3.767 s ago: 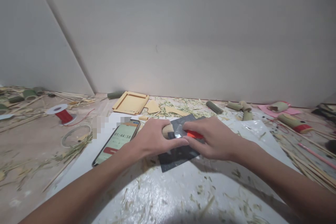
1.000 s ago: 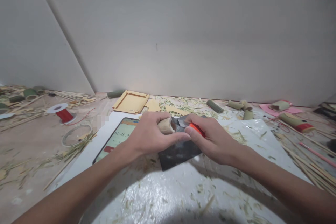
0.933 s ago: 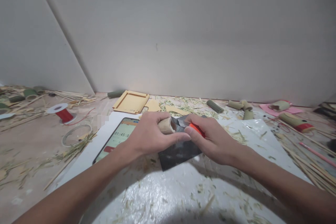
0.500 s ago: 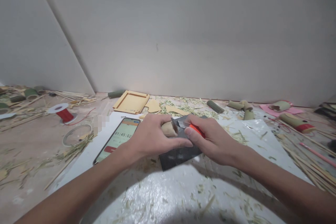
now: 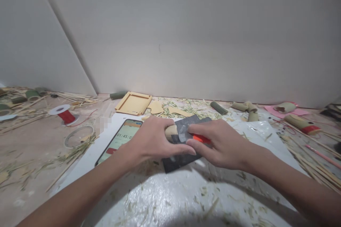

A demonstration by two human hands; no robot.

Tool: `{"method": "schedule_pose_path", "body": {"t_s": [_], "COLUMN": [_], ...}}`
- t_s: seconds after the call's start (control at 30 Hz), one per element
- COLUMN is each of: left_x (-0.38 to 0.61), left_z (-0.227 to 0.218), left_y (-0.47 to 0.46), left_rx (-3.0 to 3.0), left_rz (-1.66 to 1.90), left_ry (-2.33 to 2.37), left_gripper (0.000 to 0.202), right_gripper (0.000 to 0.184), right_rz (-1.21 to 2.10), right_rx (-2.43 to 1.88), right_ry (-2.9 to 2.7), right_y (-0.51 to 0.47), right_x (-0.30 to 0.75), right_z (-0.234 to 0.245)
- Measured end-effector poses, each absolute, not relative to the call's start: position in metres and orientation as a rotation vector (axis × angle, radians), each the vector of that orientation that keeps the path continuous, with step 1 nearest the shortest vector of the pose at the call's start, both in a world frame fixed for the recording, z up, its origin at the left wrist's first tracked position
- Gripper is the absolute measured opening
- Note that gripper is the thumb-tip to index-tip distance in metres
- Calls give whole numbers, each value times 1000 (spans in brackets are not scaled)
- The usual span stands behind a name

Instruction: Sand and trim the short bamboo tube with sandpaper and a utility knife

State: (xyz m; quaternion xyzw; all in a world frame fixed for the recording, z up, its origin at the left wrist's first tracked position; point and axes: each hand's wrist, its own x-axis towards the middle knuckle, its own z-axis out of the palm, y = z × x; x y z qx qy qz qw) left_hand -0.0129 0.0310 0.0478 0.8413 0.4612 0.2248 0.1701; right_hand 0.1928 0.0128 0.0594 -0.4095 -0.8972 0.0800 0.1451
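My left hand (image 5: 151, 140) is wrapped round a short pale bamboo piece (image 5: 169, 131), holding it over a dark sandpaper sheet (image 5: 178, 158) on the white plastic-covered board (image 5: 170, 198). My right hand (image 5: 218, 142) grips a knife with an orange handle (image 5: 200, 138); its grey blade (image 5: 183, 130) lies flat against the end of the bamboo piece. The two hands touch at the fingertips. A phone (image 5: 119, 141) showing a timer lies just left of my left hand.
Bamboo shavings and thin sticks litter the floor. A red thread spool (image 5: 64, 114) and wire ring (image 5: 77, 136) lie left. A yellow wooden tray (image 5: 133, 103) sits behind the phone. Cut green bamboo tubes (image 5: 246, 108) and a pink sheet (image 5: 282, 109) lie right, under the grey wall.
The hands lowered slightly towards the sandpaper. The knife blade went from tilted up at the bamboo's end to lying flatter across it, and the right hand turned palm down.
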Motion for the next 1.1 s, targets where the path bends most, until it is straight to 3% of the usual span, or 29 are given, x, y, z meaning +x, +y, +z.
{"method": "schedule_pose_path", "body": {"t_s": [0.67,1.1], "left_x": [-12,-12], "left_z": [50,48], "left_y": [29,29], "left_rx": [2364,2405], "left_rz": [596,653], "left_ry": [1302,1317], "left_gripper": [45,58], "right_gripper": [35,34], "right_rz": [200,53], "right_rx": [-1141,-1128], "right_ry": [-2595,-2512], "right_y": [12,9], "right_x": [192,191], "right_z": [58,53]}}
